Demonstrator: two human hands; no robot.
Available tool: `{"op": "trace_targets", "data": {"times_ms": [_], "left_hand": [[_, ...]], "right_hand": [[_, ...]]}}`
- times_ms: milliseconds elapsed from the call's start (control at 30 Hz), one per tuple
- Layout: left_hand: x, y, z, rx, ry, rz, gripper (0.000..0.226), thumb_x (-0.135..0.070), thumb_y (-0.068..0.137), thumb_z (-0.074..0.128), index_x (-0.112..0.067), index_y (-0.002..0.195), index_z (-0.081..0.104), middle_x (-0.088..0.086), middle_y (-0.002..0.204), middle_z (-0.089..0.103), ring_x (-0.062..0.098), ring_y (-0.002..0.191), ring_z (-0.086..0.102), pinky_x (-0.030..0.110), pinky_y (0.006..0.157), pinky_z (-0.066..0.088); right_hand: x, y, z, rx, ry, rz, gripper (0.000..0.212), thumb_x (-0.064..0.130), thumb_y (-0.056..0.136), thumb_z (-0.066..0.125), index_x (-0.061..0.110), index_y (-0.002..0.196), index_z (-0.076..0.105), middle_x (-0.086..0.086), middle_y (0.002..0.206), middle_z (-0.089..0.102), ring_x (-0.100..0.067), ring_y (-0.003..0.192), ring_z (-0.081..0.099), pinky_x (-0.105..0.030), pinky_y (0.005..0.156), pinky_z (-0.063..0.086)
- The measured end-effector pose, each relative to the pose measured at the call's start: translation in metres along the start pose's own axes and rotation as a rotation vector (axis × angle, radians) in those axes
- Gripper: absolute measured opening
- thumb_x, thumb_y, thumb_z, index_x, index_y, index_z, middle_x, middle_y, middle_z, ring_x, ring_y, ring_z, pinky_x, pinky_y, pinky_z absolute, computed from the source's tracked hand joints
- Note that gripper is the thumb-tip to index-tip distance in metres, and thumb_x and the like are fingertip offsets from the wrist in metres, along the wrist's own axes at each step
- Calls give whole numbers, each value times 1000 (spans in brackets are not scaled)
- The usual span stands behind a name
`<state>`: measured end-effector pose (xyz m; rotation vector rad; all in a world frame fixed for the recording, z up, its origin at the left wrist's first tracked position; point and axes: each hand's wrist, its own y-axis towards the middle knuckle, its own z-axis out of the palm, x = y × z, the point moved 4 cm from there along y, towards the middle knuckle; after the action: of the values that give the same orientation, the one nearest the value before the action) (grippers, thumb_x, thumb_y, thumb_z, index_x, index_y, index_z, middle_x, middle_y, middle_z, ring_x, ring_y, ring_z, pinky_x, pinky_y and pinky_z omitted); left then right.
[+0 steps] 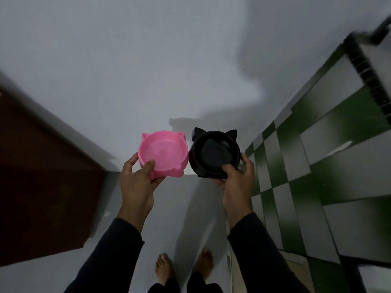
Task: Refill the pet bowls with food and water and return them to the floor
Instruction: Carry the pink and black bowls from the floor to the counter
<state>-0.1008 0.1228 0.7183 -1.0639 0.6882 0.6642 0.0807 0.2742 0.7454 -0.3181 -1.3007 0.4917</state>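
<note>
In hands, pink bowl (163, 152) (contents unclear), black bowl (215, 154)

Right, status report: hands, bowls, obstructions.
Left hand grips pink cat-ear bowl, looks empty. Right hand grips black cat-ear bowl, contents too dark to tell. Both bowls off the floor. Nothing in the way.

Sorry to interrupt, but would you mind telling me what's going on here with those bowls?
A person is standing barefoot on a pale floor, holding two cat-eared pet bowls up in front of them. The left hand grips the pink bowl, thumb over its rim; the right hand grips the black bowl. Both bowls look empty, and neither is on the floor.
</note>
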Motion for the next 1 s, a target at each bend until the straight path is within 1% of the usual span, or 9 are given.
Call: {"op": "trace_targets", "data": {"times_ms": [100,267,433,500,600,667,800,1000], "left_hand": [[-16,-11,9,29,-19,19,58,-2,89,73,-24,140,55,15,131,61,34,106,70,43,73,63],[-39,-32,26,79,-47,65,56,-3,91,71,-24,140,55,16,128,63,34,105,72,44,76,63],[-58,-49,46,128,-61,103,54,-5,92,71,-23,140,54,16,129,64,31,101,74,41,74,63],[-64,-57,53,146,-62,120,53,-6,93,71,-23,140,54,15,129,64,29,100,74,40,73,63],[-71,-69,62,172,-74,137,54,-6,92,71,-23,141,54,15,131,63,31,103,73,41,73,63],[-74,-76,66,186,-84,142,54,-6,92,72,-22,140,55,15,132,63,32,104,72,41,74,63],[-78,-89,72,201,-92,151,53,-6,91,72,-22,139,56,14,130,63,31,103,72,41,74,63],[-88,-101,72,236,-82,141,53,-8,91,74,-23,139,56,14,127,64,29,100,73,41,73,64]], "right_hand": [[24,-12,4,5,-7,-33,66,-8,86,62,29,139,51,1,119,61,-28,107,66,-46,71,63],[57,-27,9,14,49,-39,66,-9,87,61,27,141,50,-5,118,60,-31,103,67,-45,69,63],[88,-40,8,29,67,-83,64,-8,87,61,27,140,50,0,113,59,-30,104,67,-41,67,63],[99,-44,5,38,62,-97,63,-7,88,62,27,139,50,1,114,57,-29,104,66,-42,67,63],[112,-49,-1,47,66,-115,60,-5,89,63,29,138,51,3,112,57,-30,105,66,-44,69,64],[119,-52,-5,52,77,-119,60,-5,90,64,31,136,51,-1,113,59,-30,104,67,-44,69,64],[129,-60,-12,63,120,-132,60,-6,89,64,27,137,52,-8,118,60,-31,104,67,-43,67,63],[133,-81,-16,45,160,-173,61,-8,88,63,25,137,51,-8,119,60,-32,105,66,-42,65,62]]}}
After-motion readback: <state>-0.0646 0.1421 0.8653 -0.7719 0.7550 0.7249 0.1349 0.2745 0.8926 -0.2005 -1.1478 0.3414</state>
